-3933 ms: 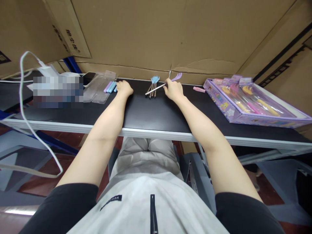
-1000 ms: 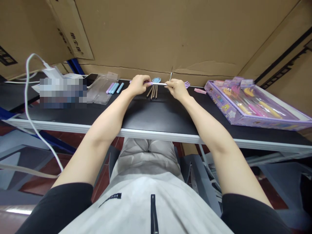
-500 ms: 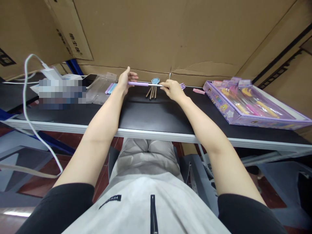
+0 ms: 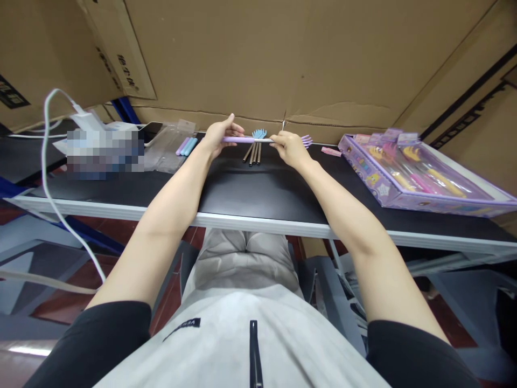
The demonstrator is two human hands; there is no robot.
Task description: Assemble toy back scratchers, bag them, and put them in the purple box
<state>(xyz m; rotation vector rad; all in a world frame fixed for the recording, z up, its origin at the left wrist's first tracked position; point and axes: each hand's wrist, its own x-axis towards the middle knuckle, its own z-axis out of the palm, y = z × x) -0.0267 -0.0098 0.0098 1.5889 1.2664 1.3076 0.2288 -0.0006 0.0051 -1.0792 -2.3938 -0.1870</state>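
A back scratcher (image 4: 241,140) with a purple handle, a thin metal rod and purple claws lies level between my hands above the black table. My left hand (image 4: 219,134) is at the handle end, fingers bent around it and thumb pointing up. With pinched fingers, my right hand (image 4: 291,147) grips the rod near the claws, which show beyond the knuckles. Behind and below, several metal rods (image 4: 252,154) with light blue claws (image 4: 259,133) lie bunched on the table. Loose purple and light blue handles (image 4: 187,146) rest left of my left hand.
At the right stands a purple display box (image 4: 377,186) holding packaged back scratchers. A small pink packet (image 4: 331,151) lies beside it. Clear plastic bags (image 4: 161,153), a phone (image 4: 152,128) and a white cable (image 4: 50,188) are at the left. Cardboard (image 4: 242,59) walls the back.
My left hand has moved right with the purple handle, closer to my right hand. Less of the metal rod shows between them. My right hand has hardly moved.
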